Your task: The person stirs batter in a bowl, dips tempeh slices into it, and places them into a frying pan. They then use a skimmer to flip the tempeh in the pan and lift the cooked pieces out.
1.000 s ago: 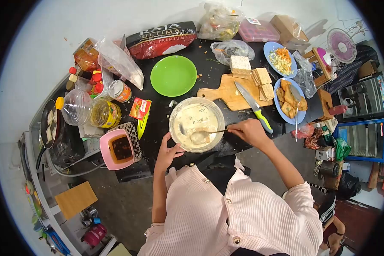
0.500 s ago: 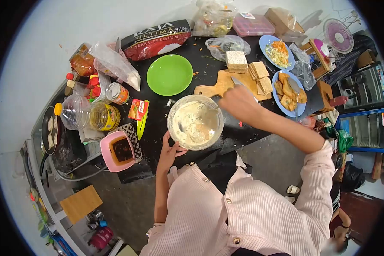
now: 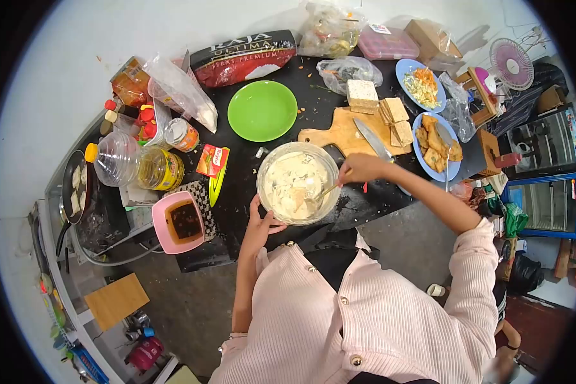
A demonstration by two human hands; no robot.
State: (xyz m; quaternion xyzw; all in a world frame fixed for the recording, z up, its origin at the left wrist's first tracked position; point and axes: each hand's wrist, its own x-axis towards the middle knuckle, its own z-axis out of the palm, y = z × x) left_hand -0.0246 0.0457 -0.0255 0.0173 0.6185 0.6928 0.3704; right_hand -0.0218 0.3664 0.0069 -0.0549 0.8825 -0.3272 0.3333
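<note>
A clear mixing bowl [image 3: 260, 192] with thick pale batter [image 3: 285, 176] stands at the near edge of the black table. My left hand [image 3: 258, 227] grips its lower left side, thumb and fingers against the wall. In my right hand [image 3: 362, 168], closed at the bowl's right rim, is the handle of a spoon [image 3: 329, 189], its head down in the batter. Behind that hand lies a wooden cutting board [image 3: 326, 136] with a knife [image 3: 372, 138], a whitish speckled block [image 3: 362, 95] and several cut slices [image 3: 395, 118]. A green plate [image 3: 262, 110] sits behind the bowl.
To the right are a blue plate of fried pieces [image 3: 434, 150] and one of shredded vegetables [image 3: 422, 88]. On the left stand a pink tub of dark liquid [image 3: 166, 224], an oil bottle [image 3: 160, 168], a jar [image 3: 182, 135] and a frying pan [image 3: 77, 185].
My right hand has come lower and nearer to me, and the spoon has swung to the bowl's near right side. The knife now shows more fully. My left hand stays on the bowl.
</note>
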